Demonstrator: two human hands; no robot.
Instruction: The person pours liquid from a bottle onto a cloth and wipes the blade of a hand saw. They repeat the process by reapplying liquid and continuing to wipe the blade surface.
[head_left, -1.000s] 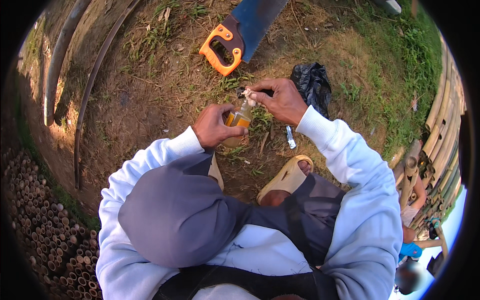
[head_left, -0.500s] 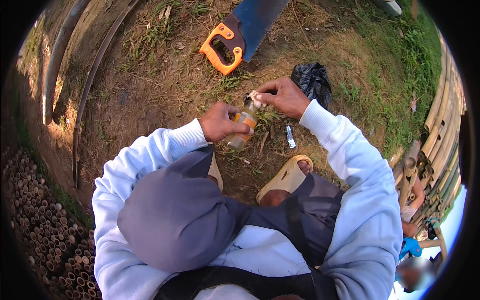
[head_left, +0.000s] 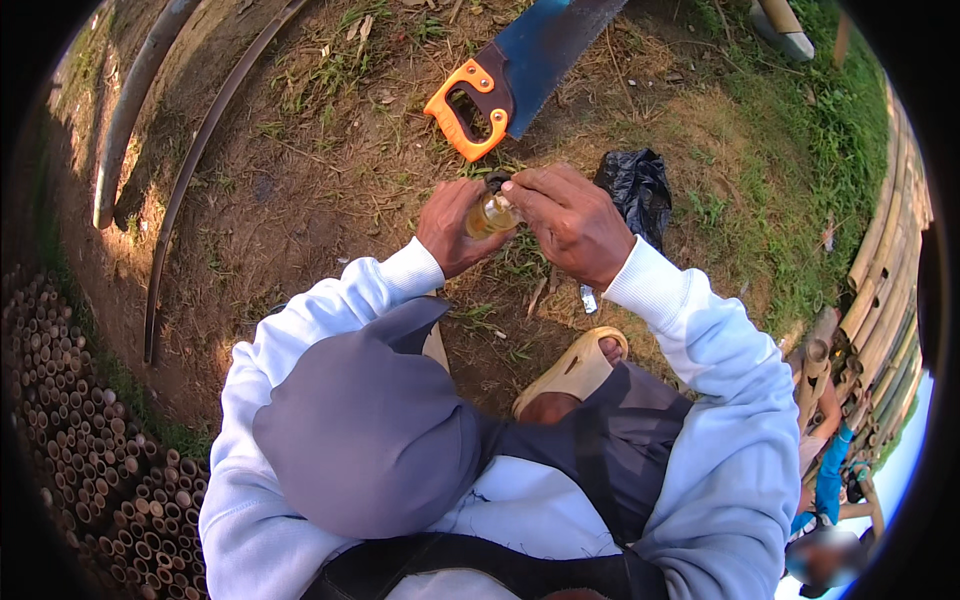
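Note:
My left hand [head_left: 452, 226] grips a small clear bottle [head_left: 490, 214] of yellowish liquid, held above the dirt ground in front of my knees. My right hand [head_left: 570, 222] comes over the bottle from the right, its fingertips pinched at the dark cap on the bottle's top. Both sleeves are pale blue. A hand saw [head_left: 505, 78] with an orange handle and blue blade lies on the ground just beyond the hands.
A crumpled black plastic bag [head_left: 636, 186] lies right of my hands. My foot in a tan sandal [head_left: 572, 368] rests below. Cut bamboo ends [head_left: 70, 420] are stacked at left, bamboo poles [head_left: 880, 300] at right, two long curved poles [head_left: 190, 170] upper left.
Both hands lifted slightly with the bottle. My right hand, which held something small and white above the bottle, now closes down over its top.

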